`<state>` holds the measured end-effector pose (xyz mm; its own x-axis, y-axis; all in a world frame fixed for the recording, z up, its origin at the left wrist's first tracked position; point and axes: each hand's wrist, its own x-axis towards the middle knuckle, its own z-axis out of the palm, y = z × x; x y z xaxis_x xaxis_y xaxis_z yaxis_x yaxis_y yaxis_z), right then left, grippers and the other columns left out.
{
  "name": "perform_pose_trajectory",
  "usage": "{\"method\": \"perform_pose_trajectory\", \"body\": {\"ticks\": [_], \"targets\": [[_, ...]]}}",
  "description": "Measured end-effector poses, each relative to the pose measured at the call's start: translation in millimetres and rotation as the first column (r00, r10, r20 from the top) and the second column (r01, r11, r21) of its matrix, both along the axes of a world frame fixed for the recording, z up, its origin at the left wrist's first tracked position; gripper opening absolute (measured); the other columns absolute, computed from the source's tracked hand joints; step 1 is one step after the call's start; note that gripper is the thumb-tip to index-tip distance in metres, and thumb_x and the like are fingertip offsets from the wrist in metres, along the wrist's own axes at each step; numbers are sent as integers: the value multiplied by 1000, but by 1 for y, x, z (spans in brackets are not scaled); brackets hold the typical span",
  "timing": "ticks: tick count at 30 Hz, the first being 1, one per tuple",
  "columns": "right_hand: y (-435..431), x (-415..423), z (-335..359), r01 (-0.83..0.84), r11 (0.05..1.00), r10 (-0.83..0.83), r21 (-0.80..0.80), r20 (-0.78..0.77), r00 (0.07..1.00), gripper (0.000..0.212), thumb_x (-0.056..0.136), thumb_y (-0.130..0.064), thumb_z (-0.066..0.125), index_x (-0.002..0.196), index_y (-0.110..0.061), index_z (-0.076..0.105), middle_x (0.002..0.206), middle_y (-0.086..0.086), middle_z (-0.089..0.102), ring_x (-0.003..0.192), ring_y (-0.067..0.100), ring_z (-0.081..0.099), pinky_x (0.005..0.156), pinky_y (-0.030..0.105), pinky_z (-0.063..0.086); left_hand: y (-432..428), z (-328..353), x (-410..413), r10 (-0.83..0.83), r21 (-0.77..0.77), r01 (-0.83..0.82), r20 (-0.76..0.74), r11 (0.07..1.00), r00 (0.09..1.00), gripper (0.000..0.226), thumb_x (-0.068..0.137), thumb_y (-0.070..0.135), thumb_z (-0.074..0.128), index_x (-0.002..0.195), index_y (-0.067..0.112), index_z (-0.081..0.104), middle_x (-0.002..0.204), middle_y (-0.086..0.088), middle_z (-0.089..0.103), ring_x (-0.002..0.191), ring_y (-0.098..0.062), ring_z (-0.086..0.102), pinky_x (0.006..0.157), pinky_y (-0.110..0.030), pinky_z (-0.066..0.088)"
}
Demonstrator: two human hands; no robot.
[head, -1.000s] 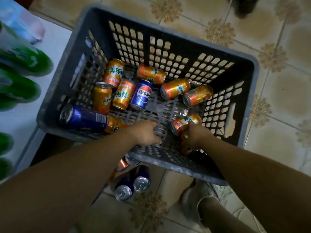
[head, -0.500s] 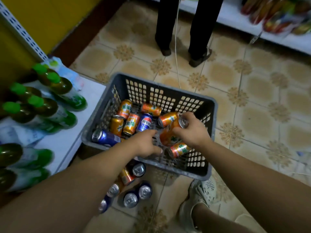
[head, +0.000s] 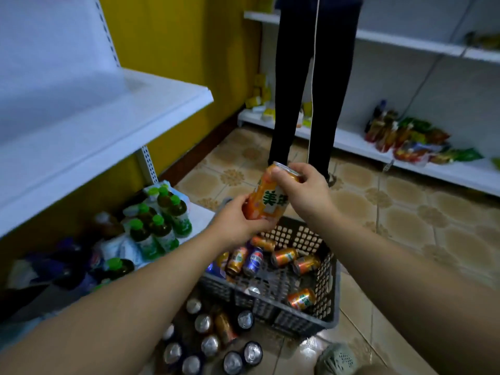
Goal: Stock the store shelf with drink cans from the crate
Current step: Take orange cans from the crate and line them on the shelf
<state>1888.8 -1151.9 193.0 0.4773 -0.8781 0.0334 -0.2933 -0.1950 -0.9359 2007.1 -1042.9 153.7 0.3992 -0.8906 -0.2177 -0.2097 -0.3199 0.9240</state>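
Note:
An orange drink can [head: 266,200] with green characters is held up above the grey crate [head: 326,307]. My right hand [head: 303,189] grips its top end. My left hand [head: 238,221] grips its lower end from the left. Inside the crate lie several orange cans, such as one [head: 301,298] near the front wall, and a blue can [head: 253,261]. A white store shelf [head: 113,123] juts out at the upper left, its top bare.
Several cans [head: 211,345] stand on the floor in front of the crate. Green-capped bottles [head: 159,226] crowd the low shelf at left. A person's dark legs [head: 305,90] stand beyond the crate. Snack packets [head: 411,142] lie on a far white shelf. My shoe [head: 338,358] shows at bottom.
My right hand lifted an orange can out of the crate and raised it; my left hand left the crate and took hold of the can's lower end. My view tilted up.

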Motion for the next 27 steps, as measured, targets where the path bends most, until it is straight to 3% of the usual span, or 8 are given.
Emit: {"method": "perform_pose_trajectory", "body": {"ticks": [2,7,10,14,17,20,23,27], "targets": [[20,12,31,-107,994,106,14,46,993,63,78,-49,70,131,-24,49,116,-2,60,105,17,60,89,40,54,24,32,11,57,-36,-58,-29,998,998,65,57,42,85,113,27,56,105,6,69,101,-15,64,93,-39,50],[83,52,97,-312,947,317,-76,55,947,68,73,-37,80,129,-25,44,105,-5,58,96,18,63,81,44,58,101,96,30,170,-139,-167,10,976,985,54,72,21,81,118,23,53,101,6,68,92,-10,64,78,-26,52],[129,80,125,-424,896,434,-132,60,899,75,69,-38,82,133,-26,44,103,-6,58,94,18,64,83,44,57,153,124,42,270,-200,-256,44,946,962,58,69,21,83,117,26,50,107,3,68,98,-15,66,89,-36,54],[196,120,150,-548,816,567,-184,76,820,75,72,-35,81,136,-26,42,99,-8,58,93,18,64,85,43,56,227,146,67,436,-201,-406,135,892,890,66,69,30,84,124,24,48,114,1,65,102,-15,63,94,-35,51],[243,149,159,-644,737,667,-205,66,742,76,74,-33,80,139,-25,39,100,-8,56,95,17,63,87,42,56,285,152,86,494,-130,-477,212,870,843,75,71,28,82,133,22,41,113,5,60,104,-13,60,91,-30,50],[282,173,160,-735,648,754,-200,39,655,76,78,-28,78,141,-24,36,109,-5,53,100,19,60,89,39,54,344,154,102,494,31,-561,436,827,752,93,73,32,80,147,21,27,138,1,48,126,-20,48,102,-33,42],[312,197,154,-791,586,806,-174,24,591,77,79,-25,77,142,-24,34,115,-2,51,104,22,59,91,39,52,401,145,118,380,231,-658,661,717,647,88,80,48,70,150,19,25,153,-3,32,135,-22,38,108,-32,34],[342,230,140,-833,530,843,-160,-6,537,76,80,-22,77,143,-24,33,112,-4,49,105,20,56,90,36,49,457,129,132,310,383,-756,742,531,594,83,84,69,46,150,24,24,159,0,20,143,-22,23,115,-43,22]]}}
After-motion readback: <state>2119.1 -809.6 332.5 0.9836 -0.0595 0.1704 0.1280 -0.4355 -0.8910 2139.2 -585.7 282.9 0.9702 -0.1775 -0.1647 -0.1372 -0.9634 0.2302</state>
